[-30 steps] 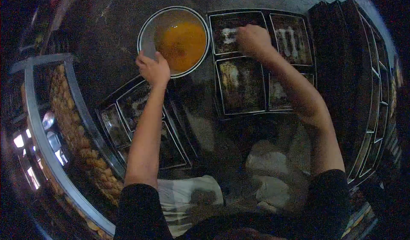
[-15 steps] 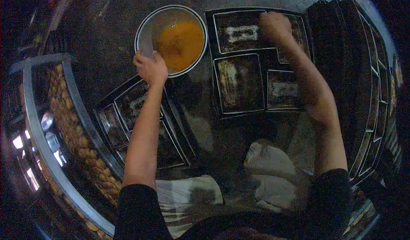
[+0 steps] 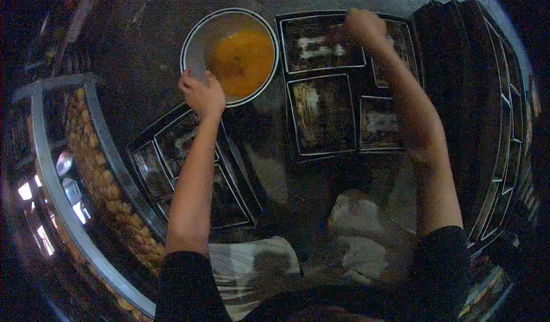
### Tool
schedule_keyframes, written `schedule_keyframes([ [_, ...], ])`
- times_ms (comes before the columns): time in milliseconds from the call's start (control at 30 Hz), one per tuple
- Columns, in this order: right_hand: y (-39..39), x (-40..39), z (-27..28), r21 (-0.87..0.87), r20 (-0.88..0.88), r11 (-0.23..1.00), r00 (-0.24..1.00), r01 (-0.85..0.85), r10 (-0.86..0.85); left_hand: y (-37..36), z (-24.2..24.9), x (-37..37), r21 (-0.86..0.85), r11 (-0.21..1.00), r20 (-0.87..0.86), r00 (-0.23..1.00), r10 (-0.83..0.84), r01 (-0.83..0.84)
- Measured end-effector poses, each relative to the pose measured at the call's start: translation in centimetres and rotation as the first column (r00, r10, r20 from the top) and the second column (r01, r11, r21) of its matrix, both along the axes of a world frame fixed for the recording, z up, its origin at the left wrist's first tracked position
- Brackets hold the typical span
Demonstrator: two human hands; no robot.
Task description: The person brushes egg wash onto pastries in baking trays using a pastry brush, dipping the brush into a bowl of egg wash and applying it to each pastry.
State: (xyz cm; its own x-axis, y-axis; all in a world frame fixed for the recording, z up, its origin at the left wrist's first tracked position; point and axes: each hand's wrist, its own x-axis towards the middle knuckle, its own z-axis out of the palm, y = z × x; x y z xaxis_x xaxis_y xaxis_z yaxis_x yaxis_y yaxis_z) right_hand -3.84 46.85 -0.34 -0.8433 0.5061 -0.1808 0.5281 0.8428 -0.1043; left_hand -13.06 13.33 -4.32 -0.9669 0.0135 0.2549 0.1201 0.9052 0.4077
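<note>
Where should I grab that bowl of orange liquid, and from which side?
Take the bowl by its near rim, coming from the person's side, where the left hand already grips it. The orange liquid pools toward the right, so the near-left wall is bare. The tray crowds the right side, under the right hand.

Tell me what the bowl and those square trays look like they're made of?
The bowl looks like bare metal, likely steel: thin bright rim, dull grey inner wall above the orange liquid. The trays also seem metal, with thin shiny edges; their dark, streaked bottoms suggest grease or residue.
</note>
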Motion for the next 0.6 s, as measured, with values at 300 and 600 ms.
schedule_keyframes([
  [300,-4.9,-2.5,-0.7,-0.006,-0.050,0.990,0.988,-0.144,0.143,-0.5,-0.5,-0.1,-0.021,0.999,-0.048,0.998,-0.030,0.029],
  [600,-0.2,-1.1,-0.9,-0.033,-0.057,0.998,0.997,0.044,-0.046,-0.6,-1.1,-0.5,-0.051,0.999,-0.049,0.999,-0.017,0.014],
])
